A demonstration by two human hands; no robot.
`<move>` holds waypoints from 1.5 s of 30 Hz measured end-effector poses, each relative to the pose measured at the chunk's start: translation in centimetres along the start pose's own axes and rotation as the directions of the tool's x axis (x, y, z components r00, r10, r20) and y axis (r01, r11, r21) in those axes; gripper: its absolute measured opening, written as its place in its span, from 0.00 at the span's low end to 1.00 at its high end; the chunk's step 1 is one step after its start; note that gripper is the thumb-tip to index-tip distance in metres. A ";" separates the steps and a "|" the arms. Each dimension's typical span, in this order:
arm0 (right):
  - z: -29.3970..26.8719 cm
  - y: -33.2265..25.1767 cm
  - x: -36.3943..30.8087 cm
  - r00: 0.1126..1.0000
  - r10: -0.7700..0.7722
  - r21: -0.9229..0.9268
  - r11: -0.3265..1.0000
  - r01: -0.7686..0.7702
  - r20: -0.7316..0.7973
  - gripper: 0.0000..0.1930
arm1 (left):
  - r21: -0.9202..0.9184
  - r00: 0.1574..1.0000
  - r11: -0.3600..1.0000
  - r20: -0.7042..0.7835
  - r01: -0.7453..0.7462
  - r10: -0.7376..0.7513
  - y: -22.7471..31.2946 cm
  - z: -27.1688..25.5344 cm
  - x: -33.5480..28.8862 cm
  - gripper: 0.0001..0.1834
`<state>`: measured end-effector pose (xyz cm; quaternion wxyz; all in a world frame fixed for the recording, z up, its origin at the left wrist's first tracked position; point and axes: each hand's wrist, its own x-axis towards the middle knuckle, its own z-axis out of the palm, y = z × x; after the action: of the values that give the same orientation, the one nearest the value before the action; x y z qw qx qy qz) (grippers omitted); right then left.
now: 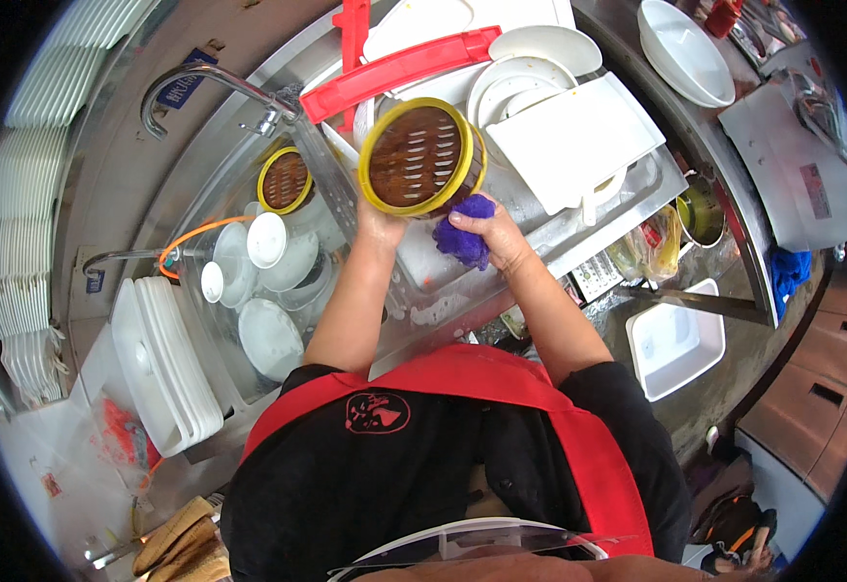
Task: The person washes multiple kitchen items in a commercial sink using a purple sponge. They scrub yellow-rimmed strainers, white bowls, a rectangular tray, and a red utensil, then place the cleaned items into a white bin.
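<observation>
Tilted up over the sink edge is a round steamer basket (415, 155) with a yellow rim and a brown slotted base. My left hand (381, 223) grips its lower left side; part of the fingers is hidden behind it. In my right hand (503, 238) is a bunched purple cloth (464, 235), pressed to the basket's lower right side. A similar, smaller-looking basket (286, 181) sits in the left sink basin among white bowls (267, 240) and plates (271, 339).
White dishes (578, 141) and a red plastic bar (399, 76) crowd the right basin. A tap (220, 73) curves over the left basin. White trays (166, 364) stand at the left. A white tub (677, 339) is low at the right.
</observation>
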<state>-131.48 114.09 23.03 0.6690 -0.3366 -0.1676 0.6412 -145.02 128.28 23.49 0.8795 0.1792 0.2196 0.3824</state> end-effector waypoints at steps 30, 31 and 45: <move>4.7 -3.9 -1.8 0.924 -0.328 -0.870 0.375 0.320 0.198 0.17 | -0.405 0.929 0.874 0.348 0.270 -0.126 -0.4 0.4 -6.2 0.31; 5.0 -4.1 -1.9 0.906 -0.351 -0.884 0.309 0.351 0.238 0.16 | -0.412 0.957 0.885 0.269 0.218 -0.111 -0.5 0.4 -6.1 0.31; 8.6 -4.0 -1.0 0.879 -0.259 -0.911 -0.220 0.349 0.400 0.08 | -0.335 0.977 0.938 0.211 0.094 -0.023 0.2 1.7 -6.5 0.29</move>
<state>-134.28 115.31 32.13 0.3184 -0.6460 -0.6828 0.1227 -148.22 123.31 26.62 0.9260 0.0550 0.0634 0.3680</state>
